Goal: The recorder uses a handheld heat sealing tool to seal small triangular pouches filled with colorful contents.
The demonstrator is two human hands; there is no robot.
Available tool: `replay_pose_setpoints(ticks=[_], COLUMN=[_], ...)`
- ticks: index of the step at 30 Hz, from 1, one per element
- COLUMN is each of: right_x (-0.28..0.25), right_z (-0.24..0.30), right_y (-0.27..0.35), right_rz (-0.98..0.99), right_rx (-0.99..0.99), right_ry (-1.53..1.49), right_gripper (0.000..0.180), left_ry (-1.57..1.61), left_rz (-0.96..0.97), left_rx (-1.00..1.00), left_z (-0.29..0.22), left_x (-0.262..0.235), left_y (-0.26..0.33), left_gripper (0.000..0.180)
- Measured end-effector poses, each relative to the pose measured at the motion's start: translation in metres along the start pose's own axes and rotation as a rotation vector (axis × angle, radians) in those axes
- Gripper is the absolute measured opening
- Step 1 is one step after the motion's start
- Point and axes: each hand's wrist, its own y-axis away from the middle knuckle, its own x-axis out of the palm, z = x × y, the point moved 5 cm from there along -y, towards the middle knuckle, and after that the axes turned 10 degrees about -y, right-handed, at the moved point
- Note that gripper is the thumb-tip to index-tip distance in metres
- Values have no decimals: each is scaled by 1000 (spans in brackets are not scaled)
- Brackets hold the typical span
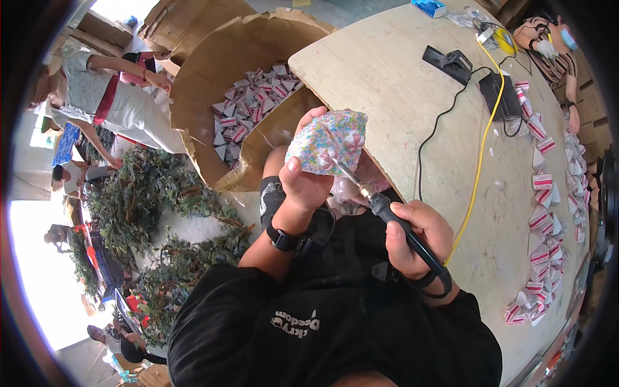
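While the right hand (422, 238) wraps around the black soldering iron (387, 211), whose metal tip reaches the speckled piece (316, 145), the left hand (305, 187) clamps that piece by its left edge between thumb and fingers. Beyond stands a cardboard bin (213, 58) holding pink-and-white wedges (251, 106).

Pale worktable (387, 71), surface scuffed and speckled. Left of table: large cardboard bin (213, 58), rim ragged. Beyond table's far edge: greyish floor (371, 16). Farther left of table: dark green foliage (138, 213), heaped. Farthest left of table: glaring white opening (42, 271), window or doorway unclear. Right of table: brown stacks (596, 106), blurred.
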Motion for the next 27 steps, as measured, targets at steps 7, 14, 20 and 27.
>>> replay_pose_setpoints(ticks=[7, 14, 20, 27], right_x=[-1, 1, 0, -5], right_z=[0, -8, -13, -22], right_y=[-1, 3, 16, 20], right_rz=[-11, -11, -131, -176], right_rx=[46, 172, 183, 212], right_ry=[28, -62, -153, -100], right_gripper=[25, 23, 22, 22], left_ry=[-137, -305, -185, -36], left_rz=[82, 145, 62, -3], left_rx=[49, 111, 11, -50], left_z=[-11, -22, -15, -9], left_x=[-4, -17, -19, -32], left_y=[-5, -6, -3, -3], left_gripper=[102, 106, 103, 104])
